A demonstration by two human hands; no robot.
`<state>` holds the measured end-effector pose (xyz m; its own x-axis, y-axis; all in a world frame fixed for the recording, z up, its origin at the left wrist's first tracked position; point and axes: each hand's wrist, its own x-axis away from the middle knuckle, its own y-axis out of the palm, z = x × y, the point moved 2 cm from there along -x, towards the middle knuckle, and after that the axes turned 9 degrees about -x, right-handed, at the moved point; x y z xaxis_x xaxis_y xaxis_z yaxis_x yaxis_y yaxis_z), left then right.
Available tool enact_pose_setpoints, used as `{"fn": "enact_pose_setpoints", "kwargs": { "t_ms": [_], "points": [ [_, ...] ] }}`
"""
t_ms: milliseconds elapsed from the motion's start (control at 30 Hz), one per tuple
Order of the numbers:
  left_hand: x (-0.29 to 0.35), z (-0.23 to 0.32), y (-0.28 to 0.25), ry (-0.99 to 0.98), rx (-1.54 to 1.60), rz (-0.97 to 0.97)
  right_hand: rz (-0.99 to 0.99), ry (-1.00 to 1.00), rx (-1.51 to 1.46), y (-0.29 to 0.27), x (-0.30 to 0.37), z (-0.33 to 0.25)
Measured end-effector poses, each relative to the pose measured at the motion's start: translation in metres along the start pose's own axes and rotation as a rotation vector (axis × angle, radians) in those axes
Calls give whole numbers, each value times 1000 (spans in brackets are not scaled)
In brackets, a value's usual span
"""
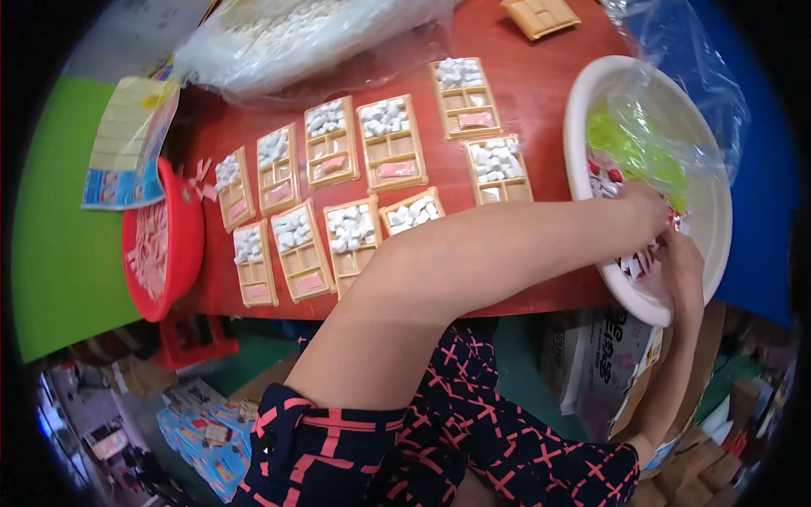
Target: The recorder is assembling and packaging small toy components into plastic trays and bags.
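While both hands dig among small red-and-white wrapped sachets (635,264) in a round white plastic basin (583,110) at the table's right edge, left hand (644,205) and right hand (681,269) curl closed on sachets. Tan compartmented trays (393,144) hold white pellets on the red tabletop (541,76); a red bowl (182,253) sits left, clear crinkled bags (279,34) behind.

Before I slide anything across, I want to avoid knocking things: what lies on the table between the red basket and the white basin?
In the head view, tan compartment trays in two rows lie on the red table between the red basket and the white basin.
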<state>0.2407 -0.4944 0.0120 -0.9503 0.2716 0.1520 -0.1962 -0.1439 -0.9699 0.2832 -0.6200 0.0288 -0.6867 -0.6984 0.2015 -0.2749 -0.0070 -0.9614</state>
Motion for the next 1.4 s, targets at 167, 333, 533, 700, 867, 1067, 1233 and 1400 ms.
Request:
{"fn": "enact_pose_setpoints", "kwargs": {
  "t_ms": [167,333,533,700,867,1067,1233,1400],
  "points": [
    [27,-5,-22,16,116,455,190,116,21,-17,2,-15],
    [40,-11,-35,-66,678,590,282,7,-276,-9,-6,15],
    [82,-20,-61,-107,1298,428,115,112,-911,-11,-3,24],
    [158,-27,-62,-331,1814,409,279,-26,-1073,-33,14,-18],
    [233,-68,-9,-482,2039,622,420,-237,-1031,-39,69,-144],
    [321,-100,48,-667,2384,983,521,-378,-459,17,-13,-225],
    [359,-117,65,-510,2627,1152,428,-361,-373,47,-90,-243],
    [361,-116,56,-703,2501,1135,246,-355,-369,65,-120,-238]
  ]
}}
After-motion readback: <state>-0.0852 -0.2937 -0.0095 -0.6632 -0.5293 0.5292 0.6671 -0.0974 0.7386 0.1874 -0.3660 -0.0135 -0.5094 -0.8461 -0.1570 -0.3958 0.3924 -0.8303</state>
